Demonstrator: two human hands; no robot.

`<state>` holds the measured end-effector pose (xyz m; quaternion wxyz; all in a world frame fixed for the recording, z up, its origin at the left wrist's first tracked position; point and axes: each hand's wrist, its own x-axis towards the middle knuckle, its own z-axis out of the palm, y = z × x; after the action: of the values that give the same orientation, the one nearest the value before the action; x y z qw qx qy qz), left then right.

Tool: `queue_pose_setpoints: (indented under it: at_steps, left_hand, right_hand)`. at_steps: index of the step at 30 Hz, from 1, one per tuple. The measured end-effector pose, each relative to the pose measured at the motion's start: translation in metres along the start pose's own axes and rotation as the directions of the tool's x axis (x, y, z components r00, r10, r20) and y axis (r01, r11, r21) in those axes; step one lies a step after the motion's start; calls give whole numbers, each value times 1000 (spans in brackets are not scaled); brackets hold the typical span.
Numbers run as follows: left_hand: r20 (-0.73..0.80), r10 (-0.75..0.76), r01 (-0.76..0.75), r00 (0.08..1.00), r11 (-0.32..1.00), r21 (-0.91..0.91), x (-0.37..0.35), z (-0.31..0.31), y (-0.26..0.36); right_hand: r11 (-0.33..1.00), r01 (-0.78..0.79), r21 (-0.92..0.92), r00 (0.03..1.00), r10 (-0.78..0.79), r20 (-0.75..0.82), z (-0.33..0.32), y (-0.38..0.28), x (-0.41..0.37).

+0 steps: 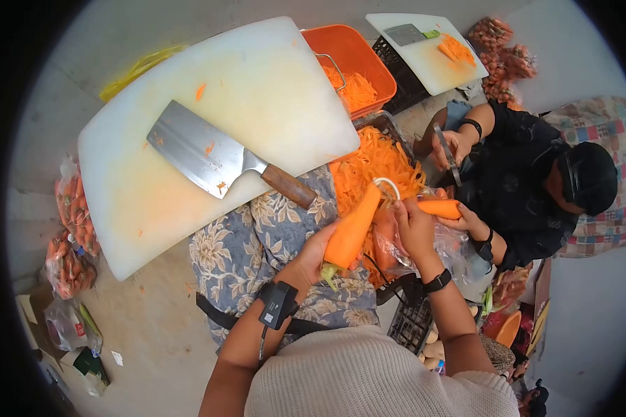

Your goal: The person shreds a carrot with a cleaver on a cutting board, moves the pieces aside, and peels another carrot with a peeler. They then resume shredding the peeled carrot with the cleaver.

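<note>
Head view, looking straight down over the lap: I see the left hand (321, 256) closed around the thick, leafy end of a carrot (355, 226), fingers wrapped under it and thumb on top. The carrot slants up and away from the body with its thin tip over the black crate (386, 121), a tilt that I judge lets whatever comes off it drop among the orange shavings (372, 163) already lying there rather than on the lap. The right hand (414, 226) is curled shut just beside the tip, gripping a white-looped tool (387, 184) that touches the carrot's end. It looks like a peeler, though it is too small for me to be sure. A floral cloth (257, 236) lies under the left forearm, probably to keep scraps off the clothes. Resting partly on that cloth is a big white cutting board (153, 201), with a cleaver (202, 149) lying flat on it, handle toward the person and within easy reach of either hand. Beyond the board sits an orange basin (351, 45) holding carrot strips. To the right, a co-worker in black holds a second carrot (442, 207) in one hand, close to the person's right hand, and a thin blade (446, 147) in the other. Bags of carrots (73, 215) wait well off to the left.
</note>
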<state>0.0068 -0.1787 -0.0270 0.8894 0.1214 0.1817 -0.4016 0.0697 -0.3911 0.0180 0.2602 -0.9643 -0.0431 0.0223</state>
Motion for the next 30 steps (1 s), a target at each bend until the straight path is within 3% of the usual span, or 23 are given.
queue_pose_setpoints:
  at_steps: [1,3,5,7,9,13,15,17,18,20,24,26,28,30]
  left_hand:
    - [6,4,-4,1000,1000,3,-1,-2,-1]
    - [83,-10,-5,996,985,171,-1,-5,-1]
    - [-5,21,-21,1000,992,122,3,-3,-3]
    - [-105,32,-24,994,997,75,4,0,-6]
    - [-89,88,-82,992,994,75,4,6,-5]
    - [-260,81,-81,962,997,11,4,17,-5]
    - [-112,47,-33,993,992,124,3,7,-5]
    - [-119,81,-56,990,979,195,1,11,-8]
    - [-121,118,-83,986,962,260,1,13,-8]
    - [-103,131,-99,986,958,269,-2,19,-4]
    - [-81,136,-119,987,975,188,3,13,-6]
    - [-49,150,-141,987,978,152,4,15,-6]
    - [-23,172,-168,985,978,120,4,14,-6]
    - [-44,143,-130,989,967,219,5,8,-9]
  right_hand:
    - [1000,6,-3,1000,-6,-5,1,16,7]
    - [975,-211,77,976,213,-31,-2,28,21]
    - [980,-174,100,983,179,-36,-9,18,7]
    - [973,111,204,992,-99,-72,-18,-17,-16]
    - [962,217,165,956,-244,163,-28,-42,-37]
    - [916,393,79,886,-400,233,-20,-45,-44]
    - [960,279,-38,955,-272,122,-11,-31,-26]
    - [988,76,-135,997,-75,12,0,1,0]
    - [987,78,-137,997,-78,6,-3,11,7]
    - [998,-57,12,993,58,-99,-8,22,19]
    - [977,-141,163,990,144,-9,-29,-24,-11]
    - [951,207,228,955,-247,164,-30,-38,-35]
    - [944,279,179,930,-312,196,-23,-37,-42]
    - [925,360,123,908,-378,183,-16,-30,-38]
